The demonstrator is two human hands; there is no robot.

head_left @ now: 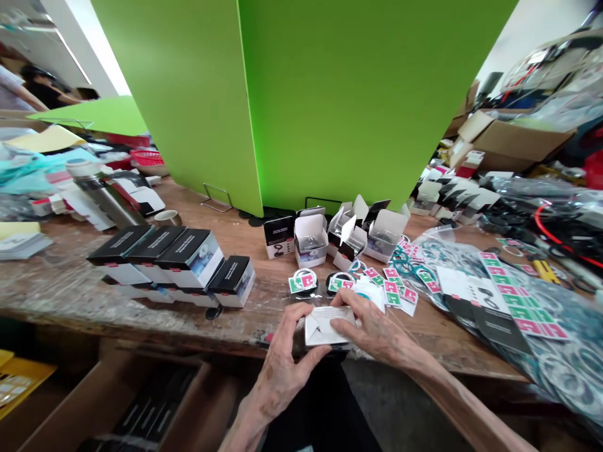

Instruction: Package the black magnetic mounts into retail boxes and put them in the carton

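Both forearms come in from the bottom of the view, with the left hand point(282, 358) and right hand point(377, 329) close together at the table's point(61, 295) front edge. Their fingers are closed around a small white box point(330, 326), which is held just above the table, with a folded flap showing on top. The left fingers point(299, 329) wrap its left end, while the right fingers point(351, 307) press on its top and right end.

Just past the fingers lie pink-and-green stickers point(393, 292). Open white boxes point(311, 238) stand farther ahead, and a row of black-and-white boxes point(183, 257) sits to the left. A clear plastic bag point(560, 370) lies to the right.
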